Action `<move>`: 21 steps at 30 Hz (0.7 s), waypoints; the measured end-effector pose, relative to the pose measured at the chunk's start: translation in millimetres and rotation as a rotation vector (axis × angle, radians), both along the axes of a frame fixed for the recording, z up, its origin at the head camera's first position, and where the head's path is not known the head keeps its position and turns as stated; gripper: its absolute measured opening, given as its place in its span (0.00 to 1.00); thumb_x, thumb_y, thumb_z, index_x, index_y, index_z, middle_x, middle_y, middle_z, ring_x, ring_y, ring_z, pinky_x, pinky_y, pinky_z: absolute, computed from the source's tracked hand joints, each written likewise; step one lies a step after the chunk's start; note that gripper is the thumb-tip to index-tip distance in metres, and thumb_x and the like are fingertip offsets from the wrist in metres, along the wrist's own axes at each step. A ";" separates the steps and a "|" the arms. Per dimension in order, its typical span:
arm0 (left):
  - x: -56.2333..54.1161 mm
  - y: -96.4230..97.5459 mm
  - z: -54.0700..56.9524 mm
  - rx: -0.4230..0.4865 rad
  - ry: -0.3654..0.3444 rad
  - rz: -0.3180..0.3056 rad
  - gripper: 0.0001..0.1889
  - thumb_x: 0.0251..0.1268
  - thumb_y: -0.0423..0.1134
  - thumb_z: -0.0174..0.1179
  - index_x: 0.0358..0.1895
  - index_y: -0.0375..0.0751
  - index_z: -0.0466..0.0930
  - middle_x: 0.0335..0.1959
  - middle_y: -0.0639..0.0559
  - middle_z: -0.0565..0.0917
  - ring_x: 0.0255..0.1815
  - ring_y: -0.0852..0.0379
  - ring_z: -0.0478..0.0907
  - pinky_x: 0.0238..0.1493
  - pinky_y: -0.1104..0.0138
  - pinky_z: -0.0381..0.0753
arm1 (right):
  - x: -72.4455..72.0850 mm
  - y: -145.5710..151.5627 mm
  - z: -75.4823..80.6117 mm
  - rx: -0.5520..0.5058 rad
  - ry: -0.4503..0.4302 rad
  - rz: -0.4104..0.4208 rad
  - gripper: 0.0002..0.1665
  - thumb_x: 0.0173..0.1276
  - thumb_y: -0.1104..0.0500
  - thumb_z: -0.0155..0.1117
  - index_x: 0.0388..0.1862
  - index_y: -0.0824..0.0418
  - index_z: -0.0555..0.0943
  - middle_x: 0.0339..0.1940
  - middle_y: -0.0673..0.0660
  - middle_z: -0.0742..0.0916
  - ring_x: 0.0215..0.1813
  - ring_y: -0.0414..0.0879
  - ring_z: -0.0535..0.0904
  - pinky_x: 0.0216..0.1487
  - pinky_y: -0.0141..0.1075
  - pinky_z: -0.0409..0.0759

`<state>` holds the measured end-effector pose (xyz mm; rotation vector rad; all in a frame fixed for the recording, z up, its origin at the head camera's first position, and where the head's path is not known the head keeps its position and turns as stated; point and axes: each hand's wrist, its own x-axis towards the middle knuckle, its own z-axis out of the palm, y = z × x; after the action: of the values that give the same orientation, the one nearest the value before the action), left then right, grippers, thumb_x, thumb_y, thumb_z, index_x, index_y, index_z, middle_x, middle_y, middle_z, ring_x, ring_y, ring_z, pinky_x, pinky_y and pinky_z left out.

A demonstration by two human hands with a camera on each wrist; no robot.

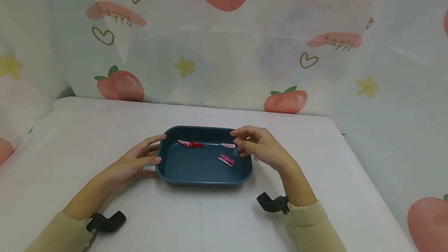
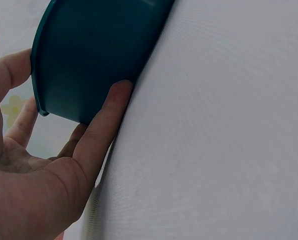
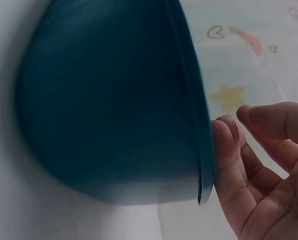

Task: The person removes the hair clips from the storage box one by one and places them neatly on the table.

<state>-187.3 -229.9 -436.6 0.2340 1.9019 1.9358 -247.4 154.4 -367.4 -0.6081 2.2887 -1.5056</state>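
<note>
A dark blue rectangular tray point(image 1: 199, 174) sits on the table with several snap hair clips inside. A pink clip overlaps a red one point(image 1: 196, 145) near the far left. One pale pink clip point(image 1: 228, 146) lies by the right wall, and pink clips point(image 1: 226, 160) sit closer to the front. My left hand point(image 1: 131, 164) rests on the tray's left end, fingers fairly straight; in the left wrist view one finger point(image 2: 114, 102) lies along its outer wall. Over the right rim hovers my right hand point(image 1: 260, 145), loosely bent; thumb and fingertips stand apart without a clip in the right wrist view.
Just outside the tray's right wall, a pink clip point(image 1: 256, 158) lies on the white tablecloth point(image 1: 196, 221), partly hidden by my right hand. Black wrist mounts point(image 1: 106, 222) stick out from both sleeves. Behind the table hangs a printed curtain point(image 1: 224, 49).
</note>
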 end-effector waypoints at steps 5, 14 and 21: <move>-0.8 0.3 -0.4 0.001 -0.003 0.003 0.34 0.74 0.35 0.55 0.79 0.55 0.54 0.79 0.38 0.50 0.77 0.31 0.53 0.58 0.43 0.79 | -2.8 -12.6 4.2 -0.035 0.010 0.036 0.19 0.74 0.62 0.61 0.61 0.64 0.78 0.50 0.71 0.82 0.47 0.67 0.81 0.44 0.43 0.87; 0.6 0.2 -0.8 0.010 0.003 -0.013 0.34 0.75 0.35 0.55 0.79 0.54 0.53 0.80 0.37 0.48 0.76 0.30 0.53 0.58 0.42 0.78 | -5.7 -36.7 9.7 -0.064 0.009 0.039 0.18 0.74 0.62 0.61 0.61 0.63 0.79 0.51 0.71 0.82 0.47 0.64 0.82 0.46 0.46 0.87; -0.9 -0.8 -0.7 0.014 0.000 0.001 0.34 0.75 0.35 0.55 0.78 0.57 0.54 0.79 0.40 0.50 0.76 0.31 0.55 0.58 0.43 0.79 | -7.2 -40.4 -3.6 0.026 0.040 0.040 0.18 0.75 0.65 0.57 0.62 0.65 0.78 0.48 0.69 0.82 0.44 0.56 0.82 0.45 0.45 0.87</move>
<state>-188.2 -230.7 -437.3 0.2374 1.8894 1.9509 -254.5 114.0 -371.0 -0.6786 2.3076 -1.4554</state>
